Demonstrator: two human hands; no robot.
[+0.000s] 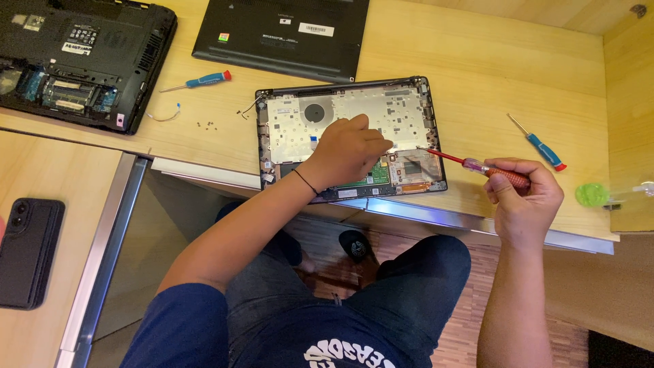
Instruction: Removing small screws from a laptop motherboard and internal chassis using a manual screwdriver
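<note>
An opened laptop base (344,109) lies on the wooden desk (477,75), its inner frame and circuit boards exposed. My left hand (347,150) rests on its middle, fingers curled down onto the parts. My right hand (521,197) grips a red-handled screwdriver (487,169); the shaft points left, and its tip touches the laptop's lower right area next to my left fingers.
A black laptop cover (283,34) lies at the back. Another opened black laptop (75,58) sits at the far left. Two blue-handled screwdrivers (204,80) (541,146), several loose screws (206,125), a green object (591,194) and a black phone (28,252) lie around.
</note>
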